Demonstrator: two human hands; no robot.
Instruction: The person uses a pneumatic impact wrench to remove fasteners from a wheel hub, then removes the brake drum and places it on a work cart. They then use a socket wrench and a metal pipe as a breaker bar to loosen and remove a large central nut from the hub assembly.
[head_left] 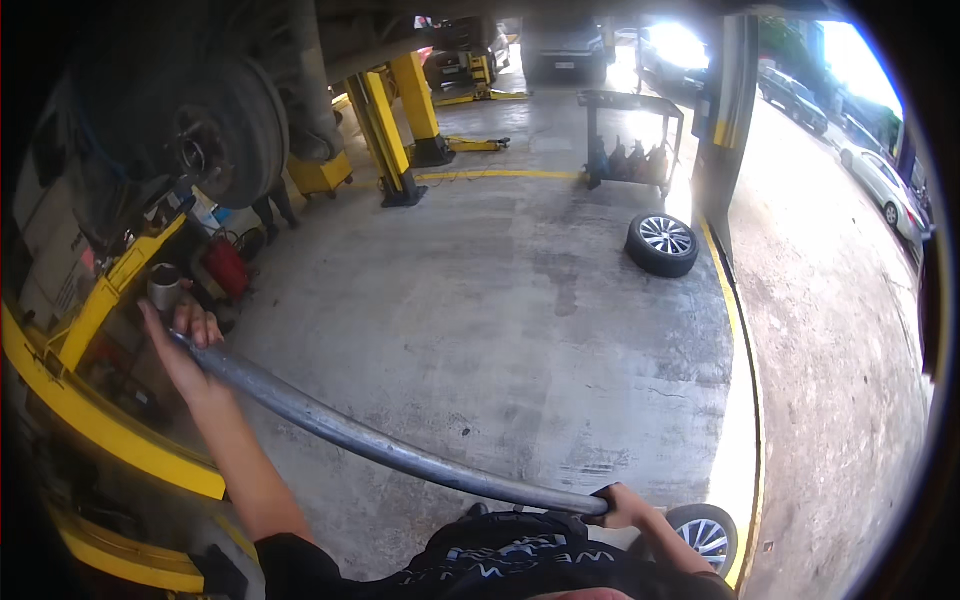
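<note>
A long grey metal pipe [400, 455] runs across in front of me, from far left down to near right; the lens makes it look bent. My right hand [625, 507] is wrapped around its near end, close to my body. At the far end, my left hand [187, 350] supports the pipe with partly curled fingers. A short hollow metal cylinder [164, 288] sits at the left fingertips; whether it joins the pipe I cannot tell. Beyond that hand hangs a raised vehicle's wheel hub and brake [195, 150].
Yellow lift arms [110, 425] curve along the left side, with yellow lift posts [380, 140] farther back. One alloy wheel [662, 244] lies on the concrete; another wheel [705, 540] is beside my right arm. A cart [632, 140] stands behind. A person's legs [275, 210] show beyond the hub.
</note>
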